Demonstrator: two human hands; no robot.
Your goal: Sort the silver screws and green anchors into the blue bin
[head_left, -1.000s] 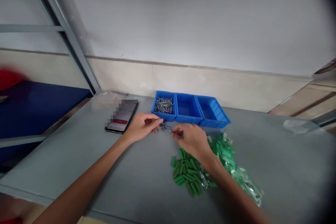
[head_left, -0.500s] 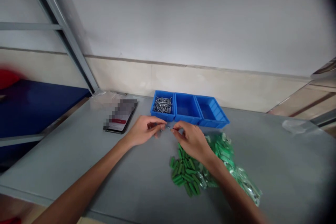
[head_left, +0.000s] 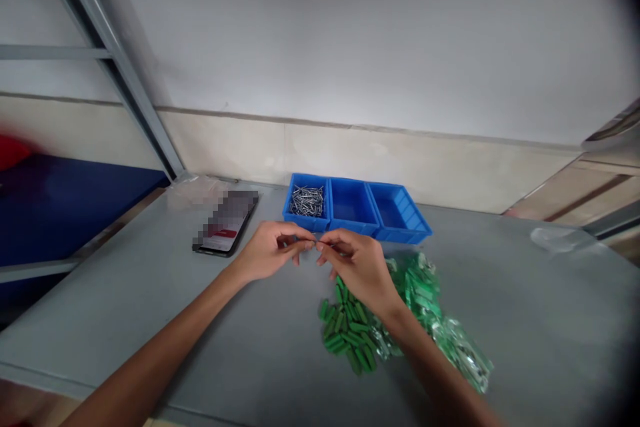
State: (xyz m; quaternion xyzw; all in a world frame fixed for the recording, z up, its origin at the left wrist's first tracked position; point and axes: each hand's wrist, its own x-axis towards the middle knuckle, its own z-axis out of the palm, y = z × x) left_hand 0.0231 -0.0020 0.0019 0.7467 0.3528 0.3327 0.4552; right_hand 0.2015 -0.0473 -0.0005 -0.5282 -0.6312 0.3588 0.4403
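Note:
My left hand [head_left: 267, 250] and my right hand [head_left: 356, 265] meet fingertip to fingertip just in front of the blue bins. Both are closed in a pinch around a thin metal piece [head_left: 316, 242], mostly hidden by the fingers; its exact kind cannot be made out. The left blue bin [head_left: 306, 221] behind them holds many silvery screws or nails [head_left: 307, 201]. Below my right hand lies a pile of short green plastic pieces [head_left: 350, 333] resembling wall plugs. Clear bags [head_left: 423, 290] with green and metal contents lie beside and partly under my right forearm.
Two more blue bins, a middle one [head_left: 354, 203] and a right one [head_left: 400, 210], adjoin the first. A phone [head_left: 227, 223] lies left on the grey table [head_left: 240, 353], near crumpled clear plastic [head_left: 193, 188]. Another clear plastic piece [head_left: 555, 240] lies at right. A metal frame [head_left: 130, 80] stands at left.
My right hand has moved in towards my left, so the fingertips now meet. The thin silvery piece seen between them is now mostly covered. The view has shifted slightly.

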